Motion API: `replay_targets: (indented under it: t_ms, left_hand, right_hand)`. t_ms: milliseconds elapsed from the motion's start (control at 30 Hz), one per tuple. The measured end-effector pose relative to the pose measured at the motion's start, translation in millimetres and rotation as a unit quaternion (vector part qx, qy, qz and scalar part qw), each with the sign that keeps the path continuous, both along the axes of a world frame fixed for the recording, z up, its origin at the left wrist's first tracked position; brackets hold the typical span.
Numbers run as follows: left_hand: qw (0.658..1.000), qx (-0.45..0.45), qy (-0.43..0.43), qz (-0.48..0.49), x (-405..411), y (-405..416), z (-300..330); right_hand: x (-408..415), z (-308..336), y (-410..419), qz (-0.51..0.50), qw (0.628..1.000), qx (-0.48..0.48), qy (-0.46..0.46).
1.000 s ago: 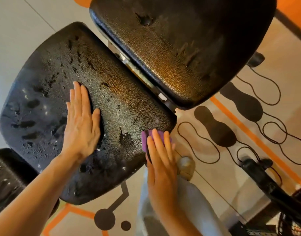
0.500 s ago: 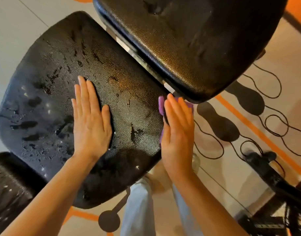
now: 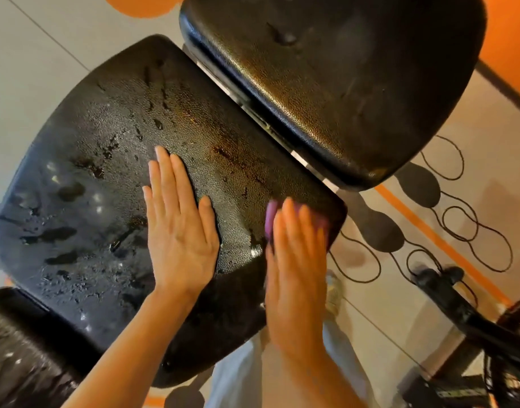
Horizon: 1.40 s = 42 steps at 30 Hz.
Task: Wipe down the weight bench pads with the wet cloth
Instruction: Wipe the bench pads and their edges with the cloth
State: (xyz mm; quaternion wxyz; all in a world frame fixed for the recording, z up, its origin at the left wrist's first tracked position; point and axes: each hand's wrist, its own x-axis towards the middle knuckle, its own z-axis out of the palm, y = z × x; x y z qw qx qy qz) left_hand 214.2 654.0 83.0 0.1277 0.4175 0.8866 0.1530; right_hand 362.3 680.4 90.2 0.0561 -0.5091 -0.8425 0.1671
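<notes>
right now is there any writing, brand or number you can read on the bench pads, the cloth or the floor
No readable text anywhere in this view.
Black textured seat pad: water droplets only, no label.
Black upper back pad: no brand or number visible.
Purple cloth under the right hand: plain, blurred by motion.
Floor: orange and black shapes and looped lines, not letters.
Dark equipment at the bottom right: pale marks, too small and blurred to read.

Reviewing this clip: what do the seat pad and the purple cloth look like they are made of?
Seat pad: likely black vinyl or faux leather over padding; pebbled grain, glossy sheen, water beading on top rather than soaking in.
Purple cloth: seemingly soft fabric, perhaps microfibre; matte, but mostly hidden under the blurred right hand, so uncertain.
</notes>
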Motion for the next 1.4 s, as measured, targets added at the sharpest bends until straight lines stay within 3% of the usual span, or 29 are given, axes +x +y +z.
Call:
replay_targets:
  t_ms: [100,233,300,400,467,533,600,667,767,833,900,967,1033,1133,1200,1233,1333,1400]
  left_hand:
    - [1.0,-0.002,-0.005,0.001,-0.3,0.0,1.4]
    - [1.0,0.002,0.003,0.01,-0.4,1.0,-0.2]
    - [1.0,0.011,-0.017,0.008,-1.8,0.7,1.5]
    - [0.998,0.04,-0.055,-0.01,-9.6,-5.9,9.0]
    - [0.998,0.045,-0.049,-0.009,-20.7,-15.8,14.7]
    - [0.999,0.044,-0.024,0.008,-39.0,-28.9,16.4]
    - [0.999,0.035,-0.003,0.024,-58.0,-42.7,14.1]
    - [0.999,0.019,0.02,0.03,-72.9,-55.7,9.9]
    - [0.998,-0.002,0.041,0.039,-87.7,-70.7,5.9]
    - [0.998,-0.019,0.04,0.035,-91.4,-76.6,3.1]
    - [0.999,-0.015,0.038,0.036,-92.1,-78.5,-0.6]
    - [0.998,-0.011,0.046,0.038,-92.1,-77.9,-4.6]
    - [0.998,-0.013,0.05,0.038,-91.7,-78.1,-8.0]
    - [0.998,-0.006,0.044,0.041,-92.9,-79.3,-8.5]
    - [0.998,-0.012,0.043,0.038,-92.9,-79.3,-8.2]
    - [0.998,-0.013,0.046,0.038,-92.9,-79.3,-8.4]
    - [0.998,-0.012,0.049,0.042,-93.7,-78.3,-8.1]
    - [0.998,-0.022,0.048,0.039,-92.9,-78.5,-8.1]
  right_hand:
    - [24.9,4.0,-27.5,0.124,0.992,0.026,-0.026]
    - [-20.9,1.8,63.9,-0.015,1.0,-0.005,0.017]
    - [-33.0,0.1,51.8,-0.034,0.999,0.002,-0.009]
    - [-11.3,3.6,-20.1,0.118,0.992,0.028,-0.037]
    - [-0.2,3.0,-20.2,0.187,0.981,0.033,-0.044]
    - [-17.2,1.2,23.7,0.141,0.989,0.005,-0.043]
    - [-46.7,2.6,63.3,0.03,0.999,-0.009,-0.029]
    - [-60.2,3.0,53.8,-0.01,0.999,-0.007,-0.03]
    - [-42.9,8.9,-13.8,0.129,0.99,-0.009,-0.057]
    - [-27.1,8.8,-16.0,0.205,0.977,-0.004,-0.056]
    - [-41.0,5.4,25.5,0.154,0.988,-0.016,-0.027]
    - [-71.6,5.2,61.7,0.014,0.999,-0.037,0.028]
    - [-87.1,4.6,44.4,-0.028,0.999,-0.034,0.029]
    - [-70.1,11.4,-31.8,0.14,0.989,-0.034,-0.008]
    - [-56.7,9.8,-28.7,0.208,0.978,-0.029,-0.004]
    - [-60.9,5.3,-8.8,0.19,0.981,-0.037,0.017]
    - [-106.6,0.6,54.2,0.002,0.994,-0.04,0.099]
    - [-121.8,-1.6,41.5,-0.028,0.998,-0.017,0.054]
